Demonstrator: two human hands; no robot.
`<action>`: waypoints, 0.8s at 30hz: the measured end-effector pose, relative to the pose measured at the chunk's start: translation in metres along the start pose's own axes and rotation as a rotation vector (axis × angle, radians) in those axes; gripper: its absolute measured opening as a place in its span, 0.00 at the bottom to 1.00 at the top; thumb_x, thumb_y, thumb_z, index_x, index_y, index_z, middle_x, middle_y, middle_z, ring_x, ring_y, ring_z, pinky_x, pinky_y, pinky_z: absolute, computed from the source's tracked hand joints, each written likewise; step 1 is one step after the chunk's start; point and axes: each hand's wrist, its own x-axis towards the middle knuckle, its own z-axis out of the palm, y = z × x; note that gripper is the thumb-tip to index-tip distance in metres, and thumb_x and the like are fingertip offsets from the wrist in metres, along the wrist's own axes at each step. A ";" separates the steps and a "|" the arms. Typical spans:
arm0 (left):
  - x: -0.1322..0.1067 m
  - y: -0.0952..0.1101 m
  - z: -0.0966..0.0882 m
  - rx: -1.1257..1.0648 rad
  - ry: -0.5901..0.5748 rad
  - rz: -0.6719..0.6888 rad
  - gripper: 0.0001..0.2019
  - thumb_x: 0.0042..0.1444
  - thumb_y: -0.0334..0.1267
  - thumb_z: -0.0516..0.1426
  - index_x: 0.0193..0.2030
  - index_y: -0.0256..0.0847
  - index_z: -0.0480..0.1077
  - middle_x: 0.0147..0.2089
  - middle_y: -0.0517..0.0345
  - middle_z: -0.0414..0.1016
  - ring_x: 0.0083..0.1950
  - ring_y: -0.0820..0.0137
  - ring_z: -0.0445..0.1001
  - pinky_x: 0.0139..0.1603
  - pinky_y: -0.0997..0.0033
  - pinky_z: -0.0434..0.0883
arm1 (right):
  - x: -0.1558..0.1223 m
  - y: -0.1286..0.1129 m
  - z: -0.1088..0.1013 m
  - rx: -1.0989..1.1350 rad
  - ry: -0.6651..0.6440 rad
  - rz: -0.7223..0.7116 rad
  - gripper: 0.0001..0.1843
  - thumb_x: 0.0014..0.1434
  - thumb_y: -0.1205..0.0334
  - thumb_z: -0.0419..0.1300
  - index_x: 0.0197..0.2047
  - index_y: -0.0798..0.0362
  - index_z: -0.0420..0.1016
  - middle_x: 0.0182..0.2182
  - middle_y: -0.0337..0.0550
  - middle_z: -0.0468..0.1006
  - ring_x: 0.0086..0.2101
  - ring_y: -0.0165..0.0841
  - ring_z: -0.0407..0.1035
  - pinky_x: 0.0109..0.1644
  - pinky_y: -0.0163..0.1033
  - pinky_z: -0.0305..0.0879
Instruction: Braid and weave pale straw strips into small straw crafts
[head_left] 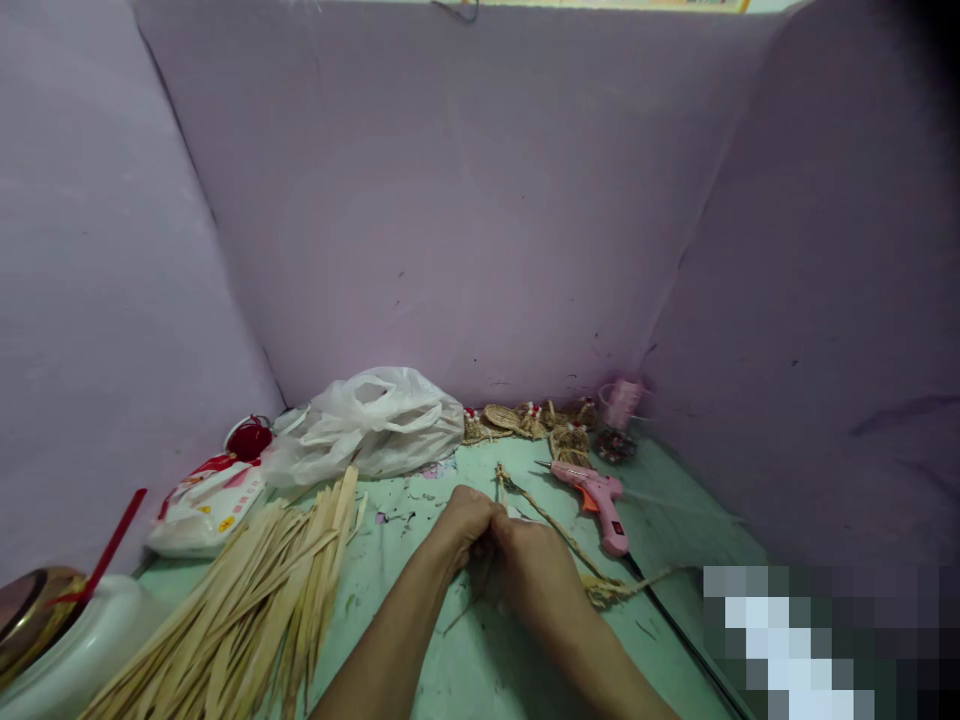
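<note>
My left hand point(466, 520) and my right hand point(525, 550) meet over the middle of the table, fingers curled in and touching. Both are closed on a straw cord, most of it hidden by the fingers. A short end of the straw cord point(501, 482) sticks up beyond the hands, and a thin wisp hangs below them. Just right of my right hand, a twisted straw braid point(559, 527) runs diagonally across the table to a loose, frayed bunch point(606, 592). Nearby on the right lies a pink glue gun point(596, 495) with an orange trigger, its nozzle pointing left.
Flat straw strips point(247, 610) cover the left of the green table point(390, 600). Behind them lie a white plastic bag point(375, 425) and a red-and-white packet point(214, 500). Small woven straw pieces point(502, 417) line the back wall. A black cable point(682, 630) trails at right.
</note>
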 end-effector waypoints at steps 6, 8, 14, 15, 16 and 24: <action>-0.004 0.002 -0.010 -0.028 -0.143 0.016 0.02 0.30 0.30 0.51 0.15 0.37 0.58 0.10 0.65 0.55 0.11 0.82 0.50 0.12 0.81 0.41 | 0.033 0.052 -0.018 0.641 0.189 0.119 0.10 0.48 0.65 0.51 0.31 0.56 0.72 0.25 0.44 0.75 0.27 0.32 0.68 0.29 0.33 0.58; -0.003 0.003 -0.013 -0.044 -0.199 0.017 0.02 0.30 0.31 0.51 0.16 0.37 0.59 0.13 0.64 0.58 0.12 0.83 0.49 0.12 0.81 0.40 | 0.041 0.062 -0.013 0.787 0.128 0.241 0.09 0.47 0.65 0.51 0.30 0.58 0.71 0.22 0.43 0.74 0.24 0.30 0.66 0.27 0.32 0.59; -0.001 0.005 -0.015 -0.103 -0.287 0.030 0.06 0.31 0.35 0.55 0.19 0.36 0.62 0.13 0.66 0.58 0.12 0.85 0.47 0.12 0.81 0.40 | 0.042 0.046 0.011 1.016 -0.195 0.378 0.07 0.45 0.66 0.50 0.20 0.56 0.66 0.13 0.36 0.65 0.14 0.25 0.58 0.20 0.31 0.53; -0.001 0.005 -0.014 -0.090 -0.273 0.024 0.06 0.31 0.35 0.55 0.19 0.36 0.62 0.13 0.65 0.59 0.12 0.85 0.48 0.12 0.81 0.40 | 0.041 0.043 0.011 1.020 -0.219 0.390 0.07 0.45 0.65 0.50 0.20 0.56 0.65 0.12 0.35 0.63 0.13 0.25 0.56 0.18 0.31 0.51; -0.001 0.005 -0.014 -0.068 -0.256 0.022 0.06 0.31 0.35 0.55 0.19 0.35 0.63 0.13 0.65 0.60 0.12 0.84 0.48 0.12 0.81 0.40 | 0.041 0.041 0.010 1.016 -0.235 0.406 0.07 0.45 0.65 0.50 0.20 0.55 0.65 0.11 0.34 0.62 0.12 0.24 0.54 0.18 0.30 0.48; 0.002 0.006 -0.008 0.316 -0.098 0.141 0.03 0.32 0.28 0.51 0.15 0.34 0.65 0.09 0.66 0.55 0.14 0.81 0.50 0.16 0.78 0.48 | 0.042 0.048 0.007 0.941 -0.252 0.425 0.07 0.40 0.69 0.52 0.15 0.57 0.66 0.08 0.31 0.57 0.12 0.20 0.45 0.17 0.31 0.37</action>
